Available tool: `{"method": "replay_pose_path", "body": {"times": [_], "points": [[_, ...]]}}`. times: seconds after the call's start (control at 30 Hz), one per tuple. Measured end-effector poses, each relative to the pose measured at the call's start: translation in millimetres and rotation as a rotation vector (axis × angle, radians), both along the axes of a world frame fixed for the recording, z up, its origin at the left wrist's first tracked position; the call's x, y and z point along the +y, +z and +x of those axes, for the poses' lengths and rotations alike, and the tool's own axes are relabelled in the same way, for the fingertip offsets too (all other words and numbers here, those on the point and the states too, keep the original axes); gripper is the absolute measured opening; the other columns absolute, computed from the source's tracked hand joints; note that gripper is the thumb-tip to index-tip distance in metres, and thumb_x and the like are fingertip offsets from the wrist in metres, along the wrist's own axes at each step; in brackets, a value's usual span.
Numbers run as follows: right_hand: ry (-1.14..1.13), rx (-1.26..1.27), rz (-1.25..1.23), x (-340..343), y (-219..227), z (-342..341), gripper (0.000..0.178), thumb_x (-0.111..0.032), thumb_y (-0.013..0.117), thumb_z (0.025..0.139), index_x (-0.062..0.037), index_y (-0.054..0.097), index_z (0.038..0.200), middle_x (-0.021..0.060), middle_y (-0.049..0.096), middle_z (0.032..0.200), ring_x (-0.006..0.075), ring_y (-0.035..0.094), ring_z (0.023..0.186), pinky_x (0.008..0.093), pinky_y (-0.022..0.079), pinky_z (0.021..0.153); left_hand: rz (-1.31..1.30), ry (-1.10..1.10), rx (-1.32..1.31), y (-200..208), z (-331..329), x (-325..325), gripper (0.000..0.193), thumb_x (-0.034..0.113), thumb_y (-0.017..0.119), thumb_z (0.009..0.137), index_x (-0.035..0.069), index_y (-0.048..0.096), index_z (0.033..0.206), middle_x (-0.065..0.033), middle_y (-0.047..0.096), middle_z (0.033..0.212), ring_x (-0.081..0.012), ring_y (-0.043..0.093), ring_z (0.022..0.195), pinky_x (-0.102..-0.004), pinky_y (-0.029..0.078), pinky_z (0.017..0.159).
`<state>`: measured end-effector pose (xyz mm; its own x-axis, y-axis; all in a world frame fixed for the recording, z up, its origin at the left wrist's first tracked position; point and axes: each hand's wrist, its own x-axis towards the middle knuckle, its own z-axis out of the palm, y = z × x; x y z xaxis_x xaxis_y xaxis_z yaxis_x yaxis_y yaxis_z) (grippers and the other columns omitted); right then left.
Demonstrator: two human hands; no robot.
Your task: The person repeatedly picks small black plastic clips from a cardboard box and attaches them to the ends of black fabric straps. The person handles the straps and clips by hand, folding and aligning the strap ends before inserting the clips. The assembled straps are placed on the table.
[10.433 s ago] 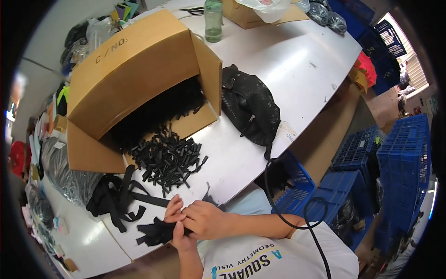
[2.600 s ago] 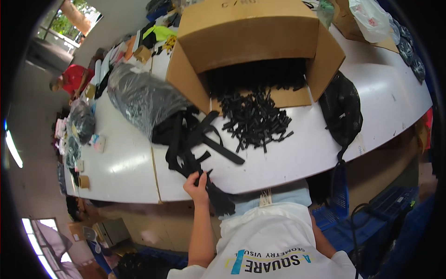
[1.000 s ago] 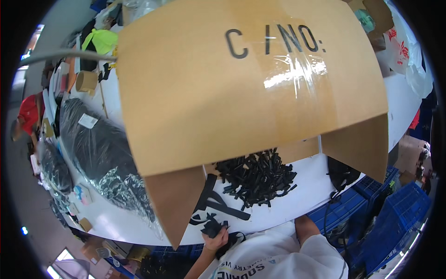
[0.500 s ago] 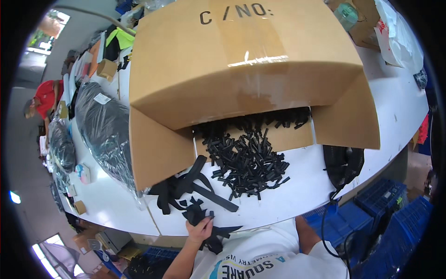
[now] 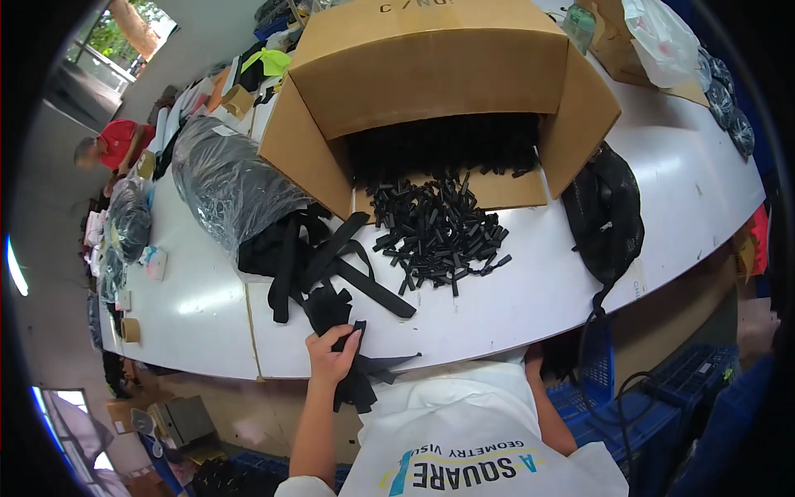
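My left hand is at the table's near edge, thumb and fingers closed on black fabric strips. Their lower ends hang over the edge against my white shirt. Beyond that hand lie more wide black straps, loosely crossed on the tabletop. To their right spreads a heap of short black rod-like pieces, which runs back into the open cardboard box. My right forearm reaches down past the table's edge, and the right hand is hidden there, near dark material beside a blue crate.
A large black bundle in clear plastic lies left of the box. A black mesh bag with a cord rests on the right. Blue crates stand below the table's right side. Far left, a person in red is at the table.
The view has shifted, so the box sits higher and shows more of its inside. My left hand keeps hold of the black strips. My right forearm reaches under the table edge in both frames.
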<state>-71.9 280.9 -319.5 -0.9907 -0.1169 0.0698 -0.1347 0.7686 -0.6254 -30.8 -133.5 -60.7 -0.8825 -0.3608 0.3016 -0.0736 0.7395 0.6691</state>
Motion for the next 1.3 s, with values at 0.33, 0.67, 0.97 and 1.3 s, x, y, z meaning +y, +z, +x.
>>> {"method": "replay_pose_path", "body": {"times": [0.33,0.67,0.97,1.3], "points": [[0.503,0.359,-0.223,-77.5,252.5,-28.7,0.023,-0.002,0.062,0.073,0.0034,0.061,0.095,0.0156,0.058,0.08,0.03,0.057,0.067,0.0338,0.047,0.058,0.381,0.097,0.294,-8.3,25.5,31.7,0.007,0.002,0.069,0.071,0.0,0.065,0.076,-0.0094,0.066,0.07,-0.0149,0.063,0.062,-0.0234,0.048,0.063],[0.391,0.187,0.197,-158.4,243.4,-130.3,0.026,-0.016,0.067,0.077,-0.0038,0.054,0.095,0.0086,0.057,0.077,0.0265,0.059,0.067,0.0374,0.047,0.057,0.509,-0.098,0.305,23.6,-10.6,59.3,0.008,0.002,0.066,0.07,-0.001,0.059,0.068,-0.0124,0.064,0.069,-0.0225,0.064,0.069,-0.033,0.05,0.067],[0.348,0.147,-0.001,-145.2,247.8,-122.1,0.011,-0.004,0.063,0.074,-0.0032,0.056,0.082,0.0101,0.059,0.07,0.0255,0.06,0.057,0.0343,0.047,0.053,0.558,-0.102,0.182,13.4,-22.0,82.7,0.009,0.001,0.069,0.071,-0.002,0.062,0.071,-0.0104,0.066,0.07,-0.0139,0.062,0.064,-0.0259,0.05,0.064],[0.33,-0.242,-0.925,-132.1,268.9,-73.7,0.002,0.007,0.06,0.08,0.0064,0.062,0.08,0.0067,0.062,0.063,0.0094,0.059,0.051,0.0211,0.044,0.044,0.655,-0.138,0.123,11.6,-24.0,96.6,0.008,0.0,0.071,0.072,-0.003,0.067,0.079,-0.0107,0.069,0.075,-0.0149,0.066,0.067,-0.0241,0.051,0.065]]}}
